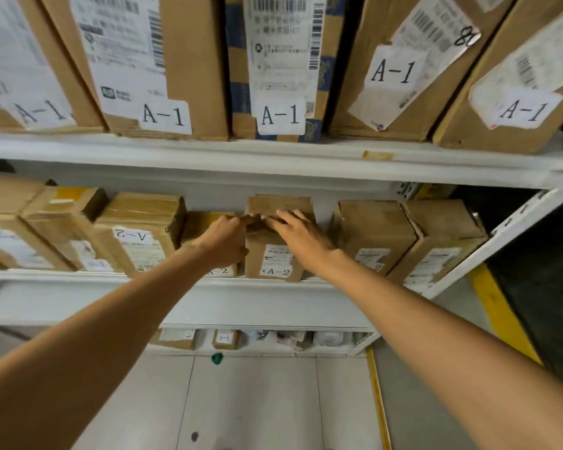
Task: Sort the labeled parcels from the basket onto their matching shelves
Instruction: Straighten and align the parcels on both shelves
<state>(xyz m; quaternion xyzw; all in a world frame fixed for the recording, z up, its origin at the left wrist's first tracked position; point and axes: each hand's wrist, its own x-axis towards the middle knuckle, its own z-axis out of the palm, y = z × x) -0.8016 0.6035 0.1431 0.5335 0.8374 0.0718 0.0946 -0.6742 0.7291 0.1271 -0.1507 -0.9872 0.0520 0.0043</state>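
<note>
Parcel (275,258) marked A-2 stands on the A-2 shelf (62,275), left hand (223,241) gripping its side, right hand (298,235) flat on top; placement judged nearly complete, basket unseen.

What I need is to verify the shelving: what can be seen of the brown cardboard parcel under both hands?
The brown cardboard parcel stands upright at the front of the white middle shelf. Its front bears a white label marked A-2; its top looks creased. The left hand grips its upper left corner; the right hand rests on its top, fingers straight.
</note>
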